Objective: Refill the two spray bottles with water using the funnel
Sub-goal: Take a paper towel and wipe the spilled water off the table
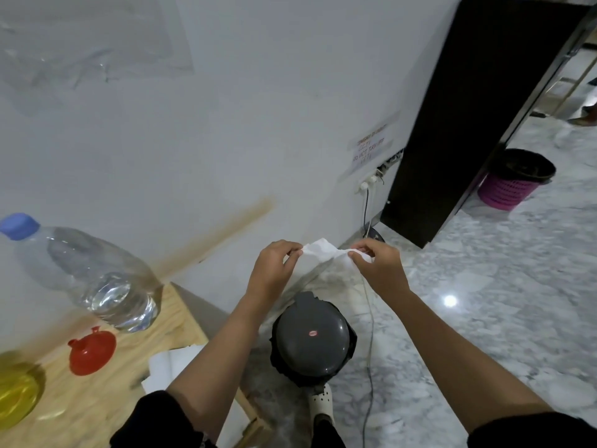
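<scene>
A white tissue [318, 253] is stretched between my two hands, above a grey lidded bin on the floor. My left hand [274, 266] pinches its left end and my right hand [378, 266] pinches its right end. On the wooden table at left lies a red funnel [92, 350], mouth down. Behind it stands a large clear water bottle [93, 276] with a blue cap. A blurred yellow bottle [16, 386] shows at the lower left edge. No spray head is visible.
The grey bin [311, 339] with a black liner stands beside the wooden table [109, 396]. More white paper [168, 367] lies on the table's right edge. A cable [370, 350] runs down to the marble floor. A pink basket [510, 182] stands far right by a dark cabinet [452, 124].
</scene>
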### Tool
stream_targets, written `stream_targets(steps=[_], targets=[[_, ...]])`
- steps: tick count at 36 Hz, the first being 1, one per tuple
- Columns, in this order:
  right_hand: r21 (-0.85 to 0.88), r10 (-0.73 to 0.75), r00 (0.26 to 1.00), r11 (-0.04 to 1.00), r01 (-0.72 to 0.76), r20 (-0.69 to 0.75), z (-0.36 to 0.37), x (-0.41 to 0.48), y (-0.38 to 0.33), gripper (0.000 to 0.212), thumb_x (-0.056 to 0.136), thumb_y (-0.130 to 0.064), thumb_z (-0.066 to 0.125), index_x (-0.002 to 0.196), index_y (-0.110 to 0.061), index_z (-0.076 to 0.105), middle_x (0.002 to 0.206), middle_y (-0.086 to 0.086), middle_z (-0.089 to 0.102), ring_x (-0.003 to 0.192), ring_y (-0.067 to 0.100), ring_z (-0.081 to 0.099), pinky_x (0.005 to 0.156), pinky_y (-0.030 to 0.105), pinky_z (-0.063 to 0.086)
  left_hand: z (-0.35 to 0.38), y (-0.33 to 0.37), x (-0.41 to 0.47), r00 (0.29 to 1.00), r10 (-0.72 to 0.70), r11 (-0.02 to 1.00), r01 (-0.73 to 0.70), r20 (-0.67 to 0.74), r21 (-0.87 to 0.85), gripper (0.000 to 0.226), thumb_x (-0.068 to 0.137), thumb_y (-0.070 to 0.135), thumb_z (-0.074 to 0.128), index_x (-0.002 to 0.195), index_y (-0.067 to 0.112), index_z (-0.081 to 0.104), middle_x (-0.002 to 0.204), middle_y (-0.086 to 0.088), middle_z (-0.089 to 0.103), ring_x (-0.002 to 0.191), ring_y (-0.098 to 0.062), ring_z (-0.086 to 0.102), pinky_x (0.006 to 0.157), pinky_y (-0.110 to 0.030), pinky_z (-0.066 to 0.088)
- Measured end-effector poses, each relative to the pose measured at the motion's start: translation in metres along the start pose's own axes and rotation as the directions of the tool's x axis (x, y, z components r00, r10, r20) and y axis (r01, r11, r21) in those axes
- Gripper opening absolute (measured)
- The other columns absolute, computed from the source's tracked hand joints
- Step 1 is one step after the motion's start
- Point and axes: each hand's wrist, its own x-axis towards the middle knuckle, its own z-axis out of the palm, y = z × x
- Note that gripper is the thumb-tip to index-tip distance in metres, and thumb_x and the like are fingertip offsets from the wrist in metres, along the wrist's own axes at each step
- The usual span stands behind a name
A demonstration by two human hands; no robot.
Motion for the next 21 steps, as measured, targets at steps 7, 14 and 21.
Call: stream_targets(steps=[7,14,21], targets=[[-0.048,-0.100,0.994,0.994,0.098,-0.035,0.002,0.008,0.002,0.005,0.080,-0.003,0.067,0.081,0.001,0.069,0.073,0.012,0.067,0.069,0.025,0.059,0.068,0.032,0.046,0.004,-0.006,0.011,1.000,-0.011,1.000,0.012,-0.023,0.026,0.018,0.094,0.016,0.056,0.103,0.010,0.070,0.098,0.000,0.068,0.091,-0.013,0.058,0.083,-0.024,0.044],[-0.044,-0.016,0.999,0.999,0.017,0.033,0.013,0.010,0.023,0.004,0.082,-0.007,0.065,0.083,-0.006,0.069,0.074,-0.001,0.065,0.071,0.014,0.058,0.068,0.022,0.044,0.019,-0.022,0.008,1.000,-0.014,0.998,0.015,-0.009,0.055,0.017,0.094,0.013,0.058,0.103,0.006,0.070,0.097,-0.004,0.070,0.091,-0.016,0.060,0.083,-0.025,0.046],[-0.034,0.182,0.969,0.983,-0.179,0.168,0.055,-0.027,0.074,0.004,0.085,-0.010,0.062,0.084,-0.007,0.065,0.077,0.003,0.064,0.073,0.018,0.058,0.065,0.025,0.046,0.066,-0.069,-0.041,0.977,-0.174,0.983,0.165,0.122,0.078,0.016,0.093,0.010,0.057,0.101,0.004,0.070,0.097,-0.010,0.069,0.091,-0.024,0.062,0.081,-0.030,0.045]])
